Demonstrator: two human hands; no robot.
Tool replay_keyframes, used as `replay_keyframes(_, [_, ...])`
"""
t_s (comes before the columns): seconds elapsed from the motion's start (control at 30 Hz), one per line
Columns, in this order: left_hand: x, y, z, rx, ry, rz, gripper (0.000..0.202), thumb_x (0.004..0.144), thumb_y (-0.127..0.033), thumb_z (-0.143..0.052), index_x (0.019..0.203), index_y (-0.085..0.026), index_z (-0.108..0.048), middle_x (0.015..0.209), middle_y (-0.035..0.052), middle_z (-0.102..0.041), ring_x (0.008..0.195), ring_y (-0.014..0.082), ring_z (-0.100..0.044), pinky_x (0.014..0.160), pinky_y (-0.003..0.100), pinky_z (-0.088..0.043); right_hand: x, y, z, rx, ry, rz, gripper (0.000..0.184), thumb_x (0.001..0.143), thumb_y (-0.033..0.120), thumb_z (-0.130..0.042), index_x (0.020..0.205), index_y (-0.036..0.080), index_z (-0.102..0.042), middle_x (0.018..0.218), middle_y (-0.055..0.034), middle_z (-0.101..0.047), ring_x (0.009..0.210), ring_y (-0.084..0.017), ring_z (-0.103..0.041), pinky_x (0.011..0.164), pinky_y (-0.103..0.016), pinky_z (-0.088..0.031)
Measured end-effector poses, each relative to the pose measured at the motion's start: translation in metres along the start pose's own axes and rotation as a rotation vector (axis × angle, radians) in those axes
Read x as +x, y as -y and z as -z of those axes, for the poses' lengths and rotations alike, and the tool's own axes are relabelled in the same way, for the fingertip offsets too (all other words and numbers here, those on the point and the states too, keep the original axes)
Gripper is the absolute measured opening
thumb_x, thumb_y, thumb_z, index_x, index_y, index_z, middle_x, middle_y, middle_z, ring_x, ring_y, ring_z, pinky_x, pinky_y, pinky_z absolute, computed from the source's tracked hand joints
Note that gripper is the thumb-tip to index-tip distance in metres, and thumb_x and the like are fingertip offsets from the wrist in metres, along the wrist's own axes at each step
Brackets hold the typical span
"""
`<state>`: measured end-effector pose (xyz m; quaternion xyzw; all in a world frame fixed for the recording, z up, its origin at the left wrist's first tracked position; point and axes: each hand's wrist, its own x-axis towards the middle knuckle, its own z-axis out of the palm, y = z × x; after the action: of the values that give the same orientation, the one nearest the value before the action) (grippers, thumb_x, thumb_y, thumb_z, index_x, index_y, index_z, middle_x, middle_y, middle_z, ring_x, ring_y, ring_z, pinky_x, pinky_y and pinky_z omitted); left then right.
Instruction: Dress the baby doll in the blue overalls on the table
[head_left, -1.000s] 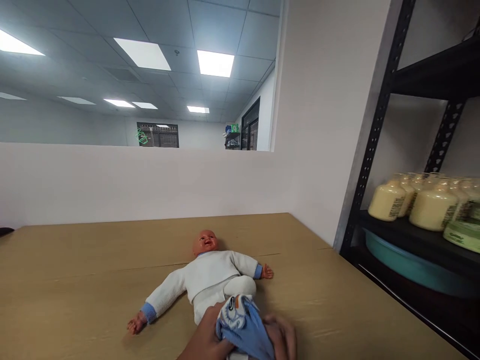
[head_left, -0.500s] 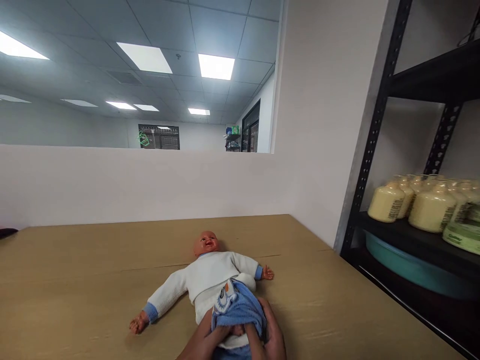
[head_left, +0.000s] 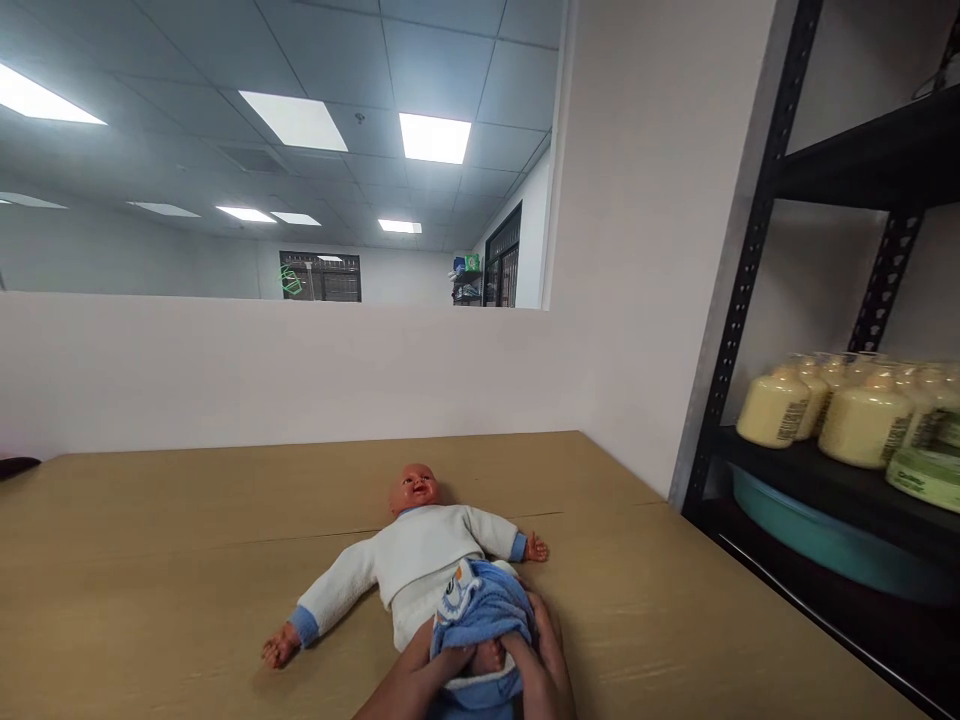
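Note:
A baby doll [head_left: 424, 550] lies on its back on the wooden table, arms spread, in a white long-sleeved top with blue cuffs. Blue trousers [head_left: 486, 608] with a cartoon patch are bunched around its raised leg. My left hand [head_left: 424, 668] grips the trouser opening from the left, thumb tucked under the edge. On the opposite side, my right hand [head_left: 546, 655] is closed around the same cloth, its thumb at the opening. Between my thumbs the doll's bare foot [head_left: 489, 657] shows. More blue cloth hangs below, cut off by the frame edge.
The brown table top [head_left: 187, 560] ends at a white half wall [head_left: 300, 375]. To the right, a black metal shelf [head_left: 739, 300] holds several yellow pump bottles [head_left: 862, 420], a green container [head_left: 930, 475] and a turquoise basin [head_left: 832, 545].
Both hands have shifted slightly right with the trousers. More of the doll's foot now shows at the opening. The doll's head and arms stay put.

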<state>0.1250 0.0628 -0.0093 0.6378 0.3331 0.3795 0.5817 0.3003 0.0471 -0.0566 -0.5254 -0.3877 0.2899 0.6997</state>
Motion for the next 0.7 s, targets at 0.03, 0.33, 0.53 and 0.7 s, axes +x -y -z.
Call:
replay_keyframes(0.03, [0.001, -0.001, 0.0, -0.008, 0.009, 0.004, 0.078, 0.085, -0.075, -0.072, 0.143, -0.023, -0.067, 0.155, 0.0106, -0.061, 0.151, 0.043, -0.044, 0.132, 0.062, -0.022, 0.002, -0.002, 0.002, 0.021, 0.031, -0.03, 0.052, 0.083, 0.05, -0.073, 0.125, 0.02, -0.072, 0.135, -0.0104, -0.071, 0.129, -0.034, -0.062, 0.109, -0.037, -0.052])
replay_keyframes(0.33, [0.002, 0.002, -0.012, 0.006, -0.13, -0.092, 0.09, 0.086, -0.071, -0.074, 0.158, -0.024, -0.049, 0.166, 0.0108, -0.048, 0.157, 0.0397, -0.036, 0.135, 0.055, -0.018, 0.016, -0.051, 0.014, 0.123, 0.024, -0.151, 0.058, 0.076, 0.063, -0.077, 0.117, 0.023, -0.08, 0.143, -0.0128, -0.069, 0.143, -0.042, -0.053, 0.119, -0.051, -0.047])
replay_keyframes(0.53, [0.009, 0.008, -0.007, 0.116, -0.266, -0.076, 0.082, 0.086, -0.074, -0.07, 0.146, -0.02, -0.063, 0.156, 0.0131, -0.06, 0.151, 0.0415, -0.045, 0.133, 0.058, -0.024, 0.009, -0.039, 0.005, 0.17, 0.04, -0.122, 0.065, 0.077, 0.064, -0.079, 0.126, 0.021, -0.075, 0.144, -0.0136, -0.068, 0.143, -0.04, -0.054, 0.124, -0.049, -0.041])
replay_keyframes(0.7, [0.015, -0.012, -0.005, 0.093, -0.205, -0.089, 0.07, 0.085, -0.071, -0.074, 0.134, -0.023, -0.073, 0.142, 0.0103, -0.072, 0.141, 0.0431, -0.057, 0.13, 0.059, -0.032, 0.011, -0.034, 0.006, 0.074, -0.016, -0.121, 0.058, 0.075, 0.066, -0.077, 0.112, 0.021, -0.081, 0.138, -0.0141, -0.072, 0.143, -0.041, -0.052, 0.127, -0.051, -0.036])
